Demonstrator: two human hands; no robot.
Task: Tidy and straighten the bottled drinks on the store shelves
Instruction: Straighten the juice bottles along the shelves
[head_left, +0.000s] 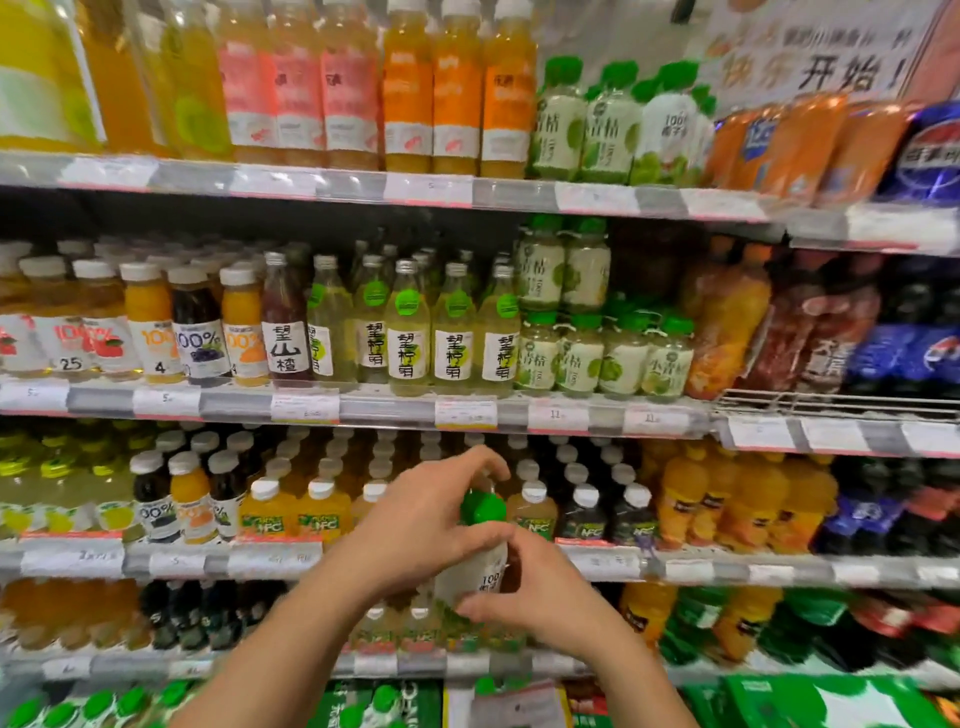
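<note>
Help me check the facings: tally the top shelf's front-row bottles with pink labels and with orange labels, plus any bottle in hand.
Pink-label bottles: 3
Orange-label bottles: 3
Green-capped bottle, held by the left hand and right hand: 1
Total: 7

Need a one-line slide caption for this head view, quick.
Both hands, left hand and right hand, hold a green-capped bottle in front of stocked drink shelves.
</note>
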